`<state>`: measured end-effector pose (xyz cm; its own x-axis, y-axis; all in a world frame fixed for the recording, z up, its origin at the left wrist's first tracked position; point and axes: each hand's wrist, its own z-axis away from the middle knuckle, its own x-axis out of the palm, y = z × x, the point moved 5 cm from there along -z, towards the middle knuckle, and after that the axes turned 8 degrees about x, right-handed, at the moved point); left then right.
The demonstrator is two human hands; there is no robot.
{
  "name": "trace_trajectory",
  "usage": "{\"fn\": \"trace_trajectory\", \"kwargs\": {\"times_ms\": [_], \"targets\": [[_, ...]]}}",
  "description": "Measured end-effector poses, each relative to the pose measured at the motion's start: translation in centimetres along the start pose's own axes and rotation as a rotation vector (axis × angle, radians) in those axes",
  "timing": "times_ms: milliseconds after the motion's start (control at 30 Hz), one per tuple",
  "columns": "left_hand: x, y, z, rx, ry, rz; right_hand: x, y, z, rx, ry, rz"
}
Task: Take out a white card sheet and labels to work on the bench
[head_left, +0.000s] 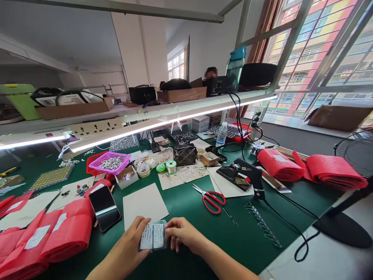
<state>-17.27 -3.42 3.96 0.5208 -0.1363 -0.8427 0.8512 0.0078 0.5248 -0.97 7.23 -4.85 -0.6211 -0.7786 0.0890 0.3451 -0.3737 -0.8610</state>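
Note:
Both my hands hold a small transparent plastic packet [153, 235] with white labelled cards inside, low in the view over the green work mat [186, 249]. My left hand [128, 237] pinches its left side, and my right hand [182, 232] grips its right side. Just beyond them lies a blank white sheet [144, 206]. A smartphone [104, 207] rests to the left of that sheet, on red foam pouches [58, 237]. Red-handled scissors [211, 198] lie open to the right of my right hand.
A black glue gun [252, 179], a purple basket [110, 162], solder spools [171, 167] and a small fan [185, 154] stand farther along the bench. More red pouches [333, 171] lie at right. A lit shelf [145, 112] crosses above; a person [211, 74] sits beyond it.

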Motion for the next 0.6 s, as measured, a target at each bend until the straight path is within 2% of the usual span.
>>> {"fn": "trace_trajectory", "kwargs": {"times_ms": [333,467,600], "targets": [[-2.5,2.7,-2.2,0.006,-0.143,-0.159,1.0,0.5,-0.3,0.044,-0.172,-0.095],[-3.5,3.8,-2.9,0.003,-0.185,-0.219,1.3,0.6,-0.3,0.077,-0.151,-0.094],[-4.6,4.5,-3.3,-0.034,-0.224,-0.268,1.0,0.6,-0.1,0.080,-0.068,-0.050]]}}
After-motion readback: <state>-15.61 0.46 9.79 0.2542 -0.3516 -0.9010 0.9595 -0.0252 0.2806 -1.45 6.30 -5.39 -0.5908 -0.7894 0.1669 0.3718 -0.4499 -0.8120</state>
